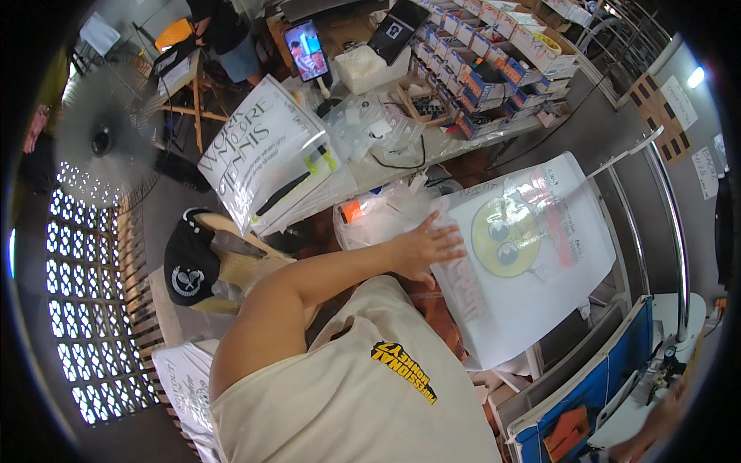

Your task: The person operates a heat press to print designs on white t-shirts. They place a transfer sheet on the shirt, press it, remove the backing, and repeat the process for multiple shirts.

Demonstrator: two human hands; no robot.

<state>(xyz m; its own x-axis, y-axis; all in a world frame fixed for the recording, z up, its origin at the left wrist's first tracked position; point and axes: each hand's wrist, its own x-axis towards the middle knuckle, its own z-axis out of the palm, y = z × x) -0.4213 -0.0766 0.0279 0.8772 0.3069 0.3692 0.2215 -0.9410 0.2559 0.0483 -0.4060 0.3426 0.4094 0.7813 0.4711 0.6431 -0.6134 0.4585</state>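
Note:
My left hand (428,243) reaches across to the left edge of a large white printed piece (532,309). Its fingers are spread, with nothing gripped; whether they touch the surface I cannot tell. The white piece bears a yellow cartoon face (505,239) and faded pink lettering, and looks like fabric or sheeting under a glossy film. Crumpled clear plastic (394,208) lies beside my hand. At the lower right edge my right hand (656,424) is a blurred skin-coloured patch near a white machine (679,316) with metal fittings. Its fingers cannot be made out.
White shirts in clear bags (262,147) lie on the table beyond. A lit phone (306,50) stands behind them, near stacked small boxes (486,69). At left are a spinning fan (100,143) and a black cap (193,258) on a wooden piece. Another person (228,38) stands far back.

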